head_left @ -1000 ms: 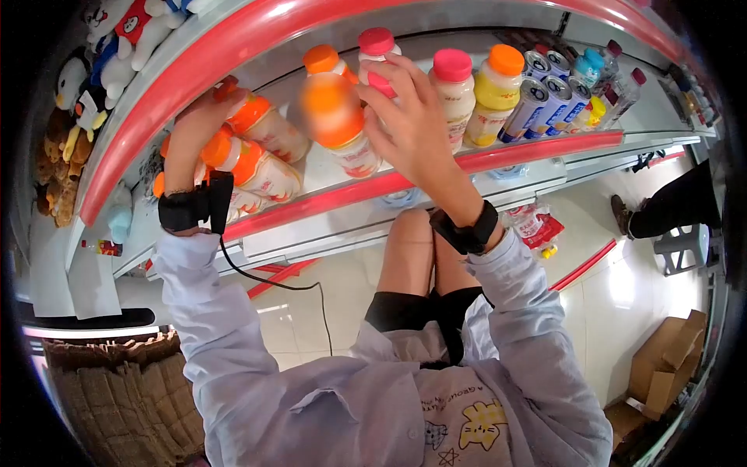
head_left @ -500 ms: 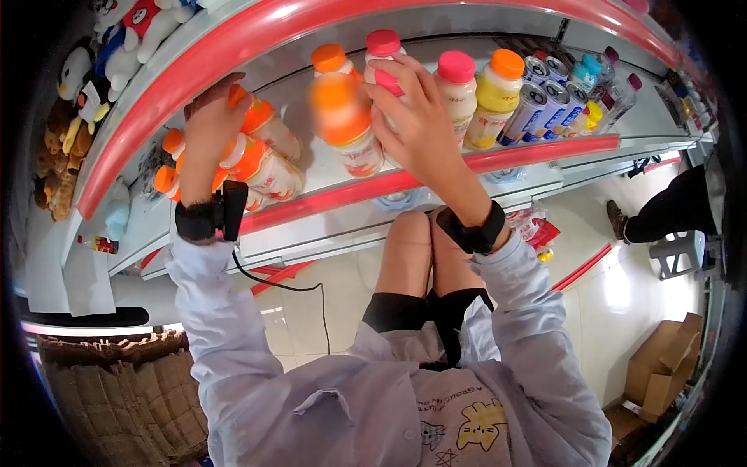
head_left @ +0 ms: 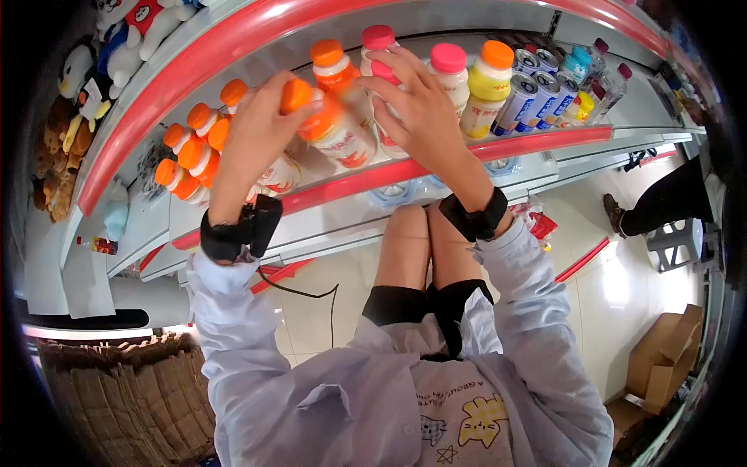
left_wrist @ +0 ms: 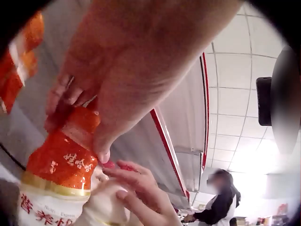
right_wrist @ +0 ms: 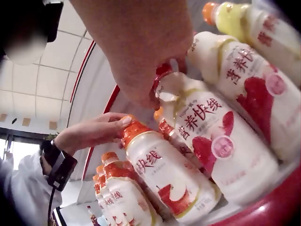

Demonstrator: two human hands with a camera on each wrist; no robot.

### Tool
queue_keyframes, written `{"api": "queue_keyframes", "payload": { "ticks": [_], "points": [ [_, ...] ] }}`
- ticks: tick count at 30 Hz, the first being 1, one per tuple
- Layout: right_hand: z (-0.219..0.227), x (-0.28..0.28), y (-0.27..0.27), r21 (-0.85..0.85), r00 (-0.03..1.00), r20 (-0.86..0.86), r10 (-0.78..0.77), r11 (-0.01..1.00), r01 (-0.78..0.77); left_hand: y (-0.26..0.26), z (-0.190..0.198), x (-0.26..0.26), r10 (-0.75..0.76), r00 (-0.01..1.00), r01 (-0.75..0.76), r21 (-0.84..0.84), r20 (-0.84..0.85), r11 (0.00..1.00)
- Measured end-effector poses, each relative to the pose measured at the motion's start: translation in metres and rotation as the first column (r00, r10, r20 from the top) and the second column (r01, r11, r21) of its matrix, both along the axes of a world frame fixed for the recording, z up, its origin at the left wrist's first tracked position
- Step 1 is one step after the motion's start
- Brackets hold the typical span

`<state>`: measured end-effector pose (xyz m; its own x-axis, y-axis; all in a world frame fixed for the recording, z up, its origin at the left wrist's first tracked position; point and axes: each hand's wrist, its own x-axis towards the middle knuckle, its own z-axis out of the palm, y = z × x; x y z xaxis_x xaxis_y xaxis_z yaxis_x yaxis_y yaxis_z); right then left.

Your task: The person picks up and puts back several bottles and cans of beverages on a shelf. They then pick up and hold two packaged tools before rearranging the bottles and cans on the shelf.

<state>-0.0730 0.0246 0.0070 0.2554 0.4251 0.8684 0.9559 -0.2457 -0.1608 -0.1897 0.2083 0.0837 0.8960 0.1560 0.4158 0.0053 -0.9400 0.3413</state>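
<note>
In the head view, my left hand (head_left: 253,144) grips the orange cap (head_left: 296,95) of a front bottle (head_left: 348,148), which leans with its top to the left. The left wrist view shows that hand (left_wrist: 117,75) around the neck above an orange label (left_wrist: 63,160). My right hand (head_left: 428,117) holds a pink-capped bottle (right_wrist: 221,136) near its top, right beside the first one; in the right wrist view its fingertips are at the red-pink cap (right_wrist: 164,77).
Several orange-capped bottles (head_left: 187,185) stand at the left. Right of my right hand are another pink-capped bottle (head_left: 449,58), a yellow bottle (head_left: 489,87) and several cans (head_left: 517,101). A red edge strip (head_left: 537,143) runs along the shelf front.
My left hand has moved right, from the left group of bottles to the cap of the front bottle, whose top now leans left. My right hand stays at the pink-capped bottle.
</note>
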Motion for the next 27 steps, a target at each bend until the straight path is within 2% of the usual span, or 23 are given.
{"api": "queue_keyframes", "payload": {
  "ticks": [1, 4, 5, 8, 14, 20, 23, 26, 27],
  "points": [
    [0.0, -0.001, 0.0, 0.003, 1.0, -0.017, 0.003, 1.0, -0.003, 0.003, 0.004, -0.006, 0.053, 0.998, -0.053, -0.002, -0.023, 0.999],
    [-0.003, 0.0, 0.002, 0.03, 1.0, -0.016, 0.001, 1.0, -0.001, 0.023, 0.005, -0.012, 0.081, 0.997, -0.081, 0.08, 0.009, 0.993],
    [-0.003, 0.0, 0.004, 0.042, 1.0, -0.007, 0.002, 0.999, -0.002, 0.026, 0.003, -0.013, 0.078, 0.997, -0.079, 0.153, 0.008, 0.985],
    [-0.004, -0.001, 0.005, 0.043, 1.0, 0.0, -0.016, 0.999, 0.016, 0.036, 0.006, -0.014, 0.1, 0.993, -0.096, 0.056, -0.069, 0.994],
    [-0.004, 0.0, 0.005, 0.036, 1.0, -0.008, -0.015, 0.999, 0.015, 0.043, -0.002, -0.007, 0.049, 0.998, -0.049, 0.0, 0.026, 0.999],
    [-0.005, 0.001, 0.005, 0.031, 1.0, -0.008, -0.013, 0.999, 0.013, 0.035, 0.002, -0.008, 0.077, 0.996, -0.081, 0.063, 0.054, 0.995],
    [-0.006, 0.002, 0.007, 0.046, 1.0, -0.01, -0.018, 0.999, 0.018, 0.03, 0.003, -0.009, 0.049, 0.997, -0.051, 0.035, 0.064, 0.998],
    [-0.006, 0.001, 0.007, 0.032, 1.0, -0.015, -0.027, 0.999, 0.027, 0.033, 0.002, -0.008, 0.088, 0.995, -0.094, 0.193, 0.037, 0.977],
    [-0.006, 0.001, 0.007, 0.034, 1.0, -0.017, -0.02, 0.999, 0.021, 0.034, 0.0, -0.007, 0.093, 0.994, -0.102, 0.176, 0.062, 0.979]
  ]
}}
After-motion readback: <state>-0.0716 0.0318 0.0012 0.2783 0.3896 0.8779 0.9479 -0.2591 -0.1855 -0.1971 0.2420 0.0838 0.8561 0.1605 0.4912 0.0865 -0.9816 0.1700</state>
